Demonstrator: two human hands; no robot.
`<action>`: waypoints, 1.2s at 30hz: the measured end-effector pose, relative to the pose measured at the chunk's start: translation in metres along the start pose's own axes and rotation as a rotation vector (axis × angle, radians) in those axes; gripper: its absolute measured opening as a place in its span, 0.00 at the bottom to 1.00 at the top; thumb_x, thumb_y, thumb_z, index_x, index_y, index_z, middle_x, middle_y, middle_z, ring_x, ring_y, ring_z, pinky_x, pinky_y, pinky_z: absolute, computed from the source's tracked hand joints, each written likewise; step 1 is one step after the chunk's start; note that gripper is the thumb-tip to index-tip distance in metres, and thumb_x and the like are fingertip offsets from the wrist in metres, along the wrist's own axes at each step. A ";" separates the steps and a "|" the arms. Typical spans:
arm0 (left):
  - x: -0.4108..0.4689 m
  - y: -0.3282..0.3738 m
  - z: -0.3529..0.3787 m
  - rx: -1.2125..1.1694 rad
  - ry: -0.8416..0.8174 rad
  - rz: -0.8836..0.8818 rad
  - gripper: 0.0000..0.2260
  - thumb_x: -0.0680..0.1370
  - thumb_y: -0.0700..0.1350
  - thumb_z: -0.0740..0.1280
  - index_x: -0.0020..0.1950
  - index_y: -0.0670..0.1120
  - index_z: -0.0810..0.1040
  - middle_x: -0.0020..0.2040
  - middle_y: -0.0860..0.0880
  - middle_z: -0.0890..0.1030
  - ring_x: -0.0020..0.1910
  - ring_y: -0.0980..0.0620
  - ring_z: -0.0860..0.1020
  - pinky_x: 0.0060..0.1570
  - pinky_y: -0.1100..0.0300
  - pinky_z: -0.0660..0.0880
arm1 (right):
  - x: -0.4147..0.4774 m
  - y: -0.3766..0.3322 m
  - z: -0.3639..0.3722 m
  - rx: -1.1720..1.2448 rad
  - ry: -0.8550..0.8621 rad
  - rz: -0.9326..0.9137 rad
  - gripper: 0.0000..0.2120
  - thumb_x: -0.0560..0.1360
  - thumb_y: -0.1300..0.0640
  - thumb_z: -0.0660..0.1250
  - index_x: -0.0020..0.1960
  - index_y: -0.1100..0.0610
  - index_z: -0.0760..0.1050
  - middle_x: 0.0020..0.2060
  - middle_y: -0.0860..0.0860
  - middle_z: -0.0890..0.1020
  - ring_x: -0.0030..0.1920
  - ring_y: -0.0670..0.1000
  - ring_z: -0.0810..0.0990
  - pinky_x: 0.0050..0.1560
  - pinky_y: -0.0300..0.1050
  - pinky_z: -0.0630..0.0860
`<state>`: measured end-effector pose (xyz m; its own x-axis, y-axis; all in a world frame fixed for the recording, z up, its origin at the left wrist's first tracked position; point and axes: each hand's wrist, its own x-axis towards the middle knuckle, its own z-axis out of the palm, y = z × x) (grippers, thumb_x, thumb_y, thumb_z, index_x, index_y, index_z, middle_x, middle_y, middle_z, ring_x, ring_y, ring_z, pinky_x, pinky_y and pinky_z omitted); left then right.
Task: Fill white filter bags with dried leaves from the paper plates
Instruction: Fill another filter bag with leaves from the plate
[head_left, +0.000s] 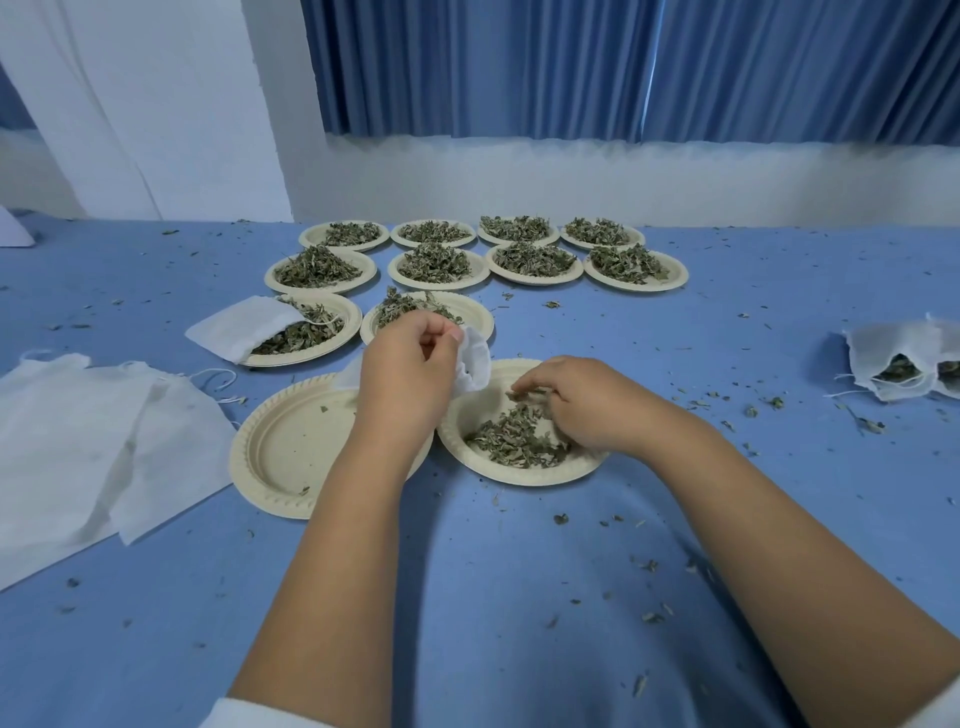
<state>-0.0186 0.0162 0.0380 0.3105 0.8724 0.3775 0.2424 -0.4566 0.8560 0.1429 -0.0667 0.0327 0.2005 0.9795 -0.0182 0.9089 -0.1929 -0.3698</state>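
Observation:
My left hand (410, 371) holds a white filter bag (475, 361) by its mouth, just above the gap between two near paper plates. My right hand (571, 402) reaches into the right plate (524, 475), fingers curled round a pinch of dried leaves (519, 439). The left near plate (291, 441) holds only a few crumbs. Another filter bag (244, 327) lies across a plate of leaves (332, 343) further back.
Several plates heaped with leaves (535, 260) stand in rows at the back. Flat unfilled bags (93, 431) lie at the left. Filled bags (904, 364) lie at the right edge. Leaf crumbs dot the blue tablecloth (519, 597).

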 end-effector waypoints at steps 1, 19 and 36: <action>0.000 0.000 0.000 0.005 0.000 0.001 0.10 0.80 0.42 0.65 0.41 0.53 0.77 0.38 0.57 0.78 0.34 0.63 0.75 0.39 0.63 0.75 | -0.001 -0.002 0.001 0.004 -0.034 0.004 0.23 0.78 0.67 0.53 0.66 0.51 0.77 0.64 0.49 0.76 0.60 0.52 0.76 0.60 0.48 0.74; -0.001 0.002 0.001 0.002 -0.016 0.001 0.08 0.80 0.41 0.65 0.42 0.51 0.78 0.38 0.56 0.79 0.37 0.58 0.77 0.44 0.54 0.78 | 0.003 -0.008 0.012 0.222 -0.071 -0.075 0.26 0.75 0.70 0.52 0.56 0.50 0.82 0.58 0.47 0.82 0.58 0.48 0.80 0.63 0.51 0.75; -0.001 0.002 0.001 -0.002 -0.024 -0.009 0.06 0.80 0.42 0.65 0.45 0.48 0.79 0.39 0.55 0.79 0.38 0.57 0.77 0.45 0.53 0.78 | -0.007 0.002 -0.017 0.189 -0.018 0.054 0.23 0.77 0.70 0.52 0.58 0.52 0.80 0.58 0.47 0.81 0.55 0.44 0.78 0.50 0.37 0.74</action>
<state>-0.0173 0.0139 0.0386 0.3299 0.8721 0.3613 0.2434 -0.4484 0.8601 0.1492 -0.0747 0.0479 0.2394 0.9691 -0.0589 0.8116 -0.2330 -0.5357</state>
